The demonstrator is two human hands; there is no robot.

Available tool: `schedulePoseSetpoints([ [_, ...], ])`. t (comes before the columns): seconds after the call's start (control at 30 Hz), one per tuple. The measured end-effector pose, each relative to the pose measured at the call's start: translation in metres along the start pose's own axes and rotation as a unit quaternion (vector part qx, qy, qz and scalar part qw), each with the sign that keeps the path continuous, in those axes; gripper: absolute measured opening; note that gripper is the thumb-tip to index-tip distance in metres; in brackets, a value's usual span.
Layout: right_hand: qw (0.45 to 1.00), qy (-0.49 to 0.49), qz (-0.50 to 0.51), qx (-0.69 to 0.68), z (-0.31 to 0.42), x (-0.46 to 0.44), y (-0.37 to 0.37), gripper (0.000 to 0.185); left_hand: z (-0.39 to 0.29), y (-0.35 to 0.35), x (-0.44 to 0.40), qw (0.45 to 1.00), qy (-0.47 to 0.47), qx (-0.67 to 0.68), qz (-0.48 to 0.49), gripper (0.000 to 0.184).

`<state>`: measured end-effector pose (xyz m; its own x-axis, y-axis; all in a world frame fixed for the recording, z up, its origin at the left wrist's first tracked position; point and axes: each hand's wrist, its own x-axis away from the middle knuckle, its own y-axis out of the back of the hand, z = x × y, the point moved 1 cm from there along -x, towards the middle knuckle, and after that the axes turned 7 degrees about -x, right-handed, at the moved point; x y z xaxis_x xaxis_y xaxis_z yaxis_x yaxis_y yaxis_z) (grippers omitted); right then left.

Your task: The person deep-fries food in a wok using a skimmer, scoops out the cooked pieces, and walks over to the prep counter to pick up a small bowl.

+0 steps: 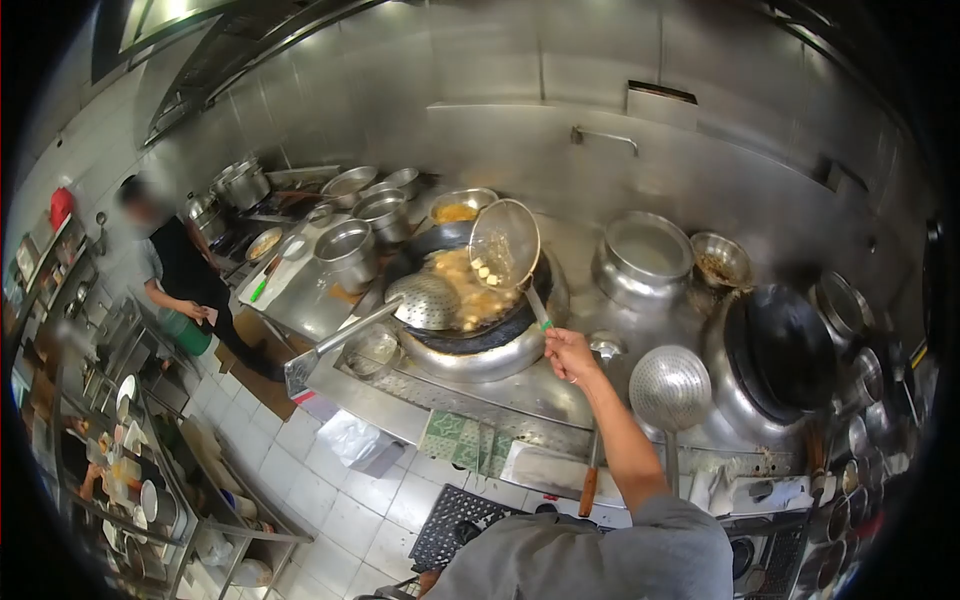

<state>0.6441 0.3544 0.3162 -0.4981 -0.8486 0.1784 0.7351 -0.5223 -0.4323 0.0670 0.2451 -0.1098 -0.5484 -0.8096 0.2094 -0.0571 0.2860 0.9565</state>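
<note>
Right hand [568, 355] is closed round the handle of a mesh strainer [505, 240]; left hand is out of frame, can't tell its state. Strainer basket is tilted over the back right of the wok [478, 358], which sits along the steel tabletop's [500, 398] front edge. Pale food pieces [484, 271] appear to lie low in the mesh; more pieces in the bubbling liquid [455, 265]. Perforated skimmer [425, 302] hangs over the wok's left side, handle reaching past the tabletop's front edge. Step in hand reads as straining pieces at the wok. Next move calls for a firm grip, basket levelled, clear of the skimmer.
</note>
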Motion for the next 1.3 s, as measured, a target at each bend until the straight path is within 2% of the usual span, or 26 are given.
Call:
schedulePoseSetpoints([
  [0.07, 0.993, 0.048, -0.042, 0.101, -0.002, 0.004, 0.0, 0.012, -0.002, 0.005, -0.002, 1.0, -0.003, -0.002, 0.006, 0.011],
  [0.3, 0.994, 0.067, -0.057, 0.069, 0.007, 0.015, 0.023, 0.021, -0.006, 0.024, -0.015, 0.999, -0.018, -0.019, 0.019, 0.01],
  [0.47, 0.989, 0.008, 0.006, -0.145, 0.025, 0.028, 0.043, 0.021, -0.006, 0.038, -0.026, 0.999, -0.033, -0.028, 0.02, 0.009],
  [0.6, 0.979, 0.022, -0.029, -0.2, 0.058, 0.05, 0.078, 0.023, -0.013, 0.04, -0.036, 0.998, -0.047, -0.032, 0.029, 0.009],
  [0.67, 0.98, 0.087, -0.051, -0.172, 0.082, 0.056, 0.104, 0.023, -0.018, 0.044, -0.038, 0.998, -0.052, -0.031, 0.031, 0.009],
  [0.77, 0.963, 0.186, -0.195, -0.019, 0.128, 0.054, 0.151, 0.026, -0.025, 0.047, -0.039, 0.998, -0.052, -0.033, 0.033, 0.008],
  [0.83, 0.905, 0.26, -0.312, 0.124, 0.156, 0.042, 0.191, 0.026, -0.033, 0.045, -0.036, 0.998, -0.048, -0.032, 0.033, 0.008],
  [0.87, 0.835, 0.282, -0.39, 0.265, 0.171, 0.033, 0.214, 0.025, -0.036, 0.044, -0.036, 0.998, -0.044, -0.031, 0.034, 0.008],
  [0.9, 0.666, 0.375, -0.435, 0.476, 0.183, 0.023, 0.238, 0.023, -0.038, 0.042, -0.034, 0.998, -0.042, -0.031, 0.034, 0.008],
  [0.93, 0.641, 0.349, -0.454, 0.511, 0.195, 0.019, 0.251, 0.022, -0.04, 0.041, -0.031, 0.998, -0.039, -0.031, 0.034, 0.008],
  [0.97, 0.63, 0.246, -0.475, 0.563, 0.2, 0.009, 0.28, 0.021, -0.042, 0.04, -0.029, 0.998, -0.037, -0.029, 0.033, 0.007],
  [1.03, 0.617, 0.164, -0.457, 0.619, 0.204, 0.009, 0.311, 0.02, -0.046, 0.037, -0.024, 0.998, -0.035, -0.027, 0.033, 0.007],
  [1.17, 0.612, 0.113, -0.413, 0.665, 0.183, 0.008, 0.347, 0.019, -0.047, 0.026, -0.01, 0.998, -0.037, -0.027, 0.031, 0.007],
  [1.23, 0.641, 0.094, -0.451, 0.613, 0.162, 0.0, 0.349, 0.021, -0.046, 0.026, 0.003, 0.998, -0.042, -0.026, 0.028, 0.007],
  [1.3, 0.655, 0.127, -0.436, 0.605, 0.143, 0.002, 0.332, 0.021, -0.045, 0.025, 0.017, 0.997, -0.06, -0.036, 0.018, 0.006],
])
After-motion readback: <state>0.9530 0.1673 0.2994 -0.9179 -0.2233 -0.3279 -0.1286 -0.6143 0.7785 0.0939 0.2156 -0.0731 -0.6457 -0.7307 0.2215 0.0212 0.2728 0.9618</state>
